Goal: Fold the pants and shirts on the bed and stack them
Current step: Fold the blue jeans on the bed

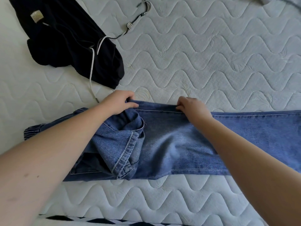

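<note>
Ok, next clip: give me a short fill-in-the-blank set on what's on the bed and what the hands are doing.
1. Both hands, the left hand and the right hand, pinch the far edge of the blue ____.
2. The black garment lies on the mattress at the far ____.
3. A ____ drawstring trails out of the black garment.
4. The jeans run out of frame on the ____.

Missing words: jeans; left; white; right

Bed (211, 51): bare pale mattress, wavy quilted stitching, fills the view. Even daylight, soft shadows. Black-and-white diamond-patterned fabric (97, 221) along the bed's near edge.
</note>
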A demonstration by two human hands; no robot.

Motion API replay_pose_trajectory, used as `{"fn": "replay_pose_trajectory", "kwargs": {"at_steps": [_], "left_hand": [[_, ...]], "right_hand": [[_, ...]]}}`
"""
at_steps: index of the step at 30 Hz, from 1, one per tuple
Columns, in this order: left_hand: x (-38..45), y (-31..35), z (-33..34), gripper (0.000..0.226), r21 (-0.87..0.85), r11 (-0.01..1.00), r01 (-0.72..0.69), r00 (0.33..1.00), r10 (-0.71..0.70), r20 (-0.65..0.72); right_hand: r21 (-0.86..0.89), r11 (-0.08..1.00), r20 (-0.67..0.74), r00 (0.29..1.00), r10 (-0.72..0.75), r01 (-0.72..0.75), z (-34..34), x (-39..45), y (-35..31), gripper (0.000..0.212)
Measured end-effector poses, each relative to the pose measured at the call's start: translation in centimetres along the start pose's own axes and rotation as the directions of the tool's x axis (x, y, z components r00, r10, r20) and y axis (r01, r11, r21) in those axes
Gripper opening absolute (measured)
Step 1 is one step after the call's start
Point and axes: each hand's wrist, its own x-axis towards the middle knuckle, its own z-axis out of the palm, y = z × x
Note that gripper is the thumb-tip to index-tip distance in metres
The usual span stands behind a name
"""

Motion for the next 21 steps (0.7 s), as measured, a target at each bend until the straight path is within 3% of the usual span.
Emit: {"fn": "replay_pose_trajectory", "kwargs": {"at_steps": [3,6,8,11,15,18,21], "left_hand": [[0.3,0.0,0.3,0.026,0.020,0.998,0.062,0.996,-0.060,-0.067],[0.4,0.2,1.0,0.027,0.098,0.988,0.119,0.987,-0.107,-0.122],[0.4,0.3,1.3,0.021,0.144,0.982,0.124,0.984,-0.103,-0.142],[0.3,0.6,1.5,0.016,0.189,0.976,0.111,0.983,-0.080,-0.162],[0.1,1.1,1.6,0.017,0.317,0.942,0.112,0.979,-0.050,-0.196],[-0.2,1.9,1.9,0.018,0.360,0.930,0.072,0.980,0.001,-0.200],[0.1,4.2,2.8,0.024,0.347,0.937,-0.045,0.991,0.086,-0.103]], "right_hand": [[-0.037,0.999,-0.017,1.000,0.025,-0.025,0.4,0.0,0.3,0.027],[-0.079,0.997,0.205,0.979,0.017,-0.001,0.0,0.2,1.2,0.026],[-0.134,0.991,0.283,0.958,0.035,0.004,-0.8,0.3,1.9,0.022],[-0.230,0.972,0.145,0.986,0.088,-0.053,-1.4,0.3,2.6,0.021],[-0.295,0.955,-0.198,0.979,-0.052,-0.009,-1.0,0.0,3.7,0.020],[-0.149,0.989,-0.133,0.991,-0.001,-0.019,-1.8,0.0,5.2,0.017],[-0.122,0.991,-0.031,0.998,0.057,-0.060,-2.5,-0.9,7.8,0.020]]}}
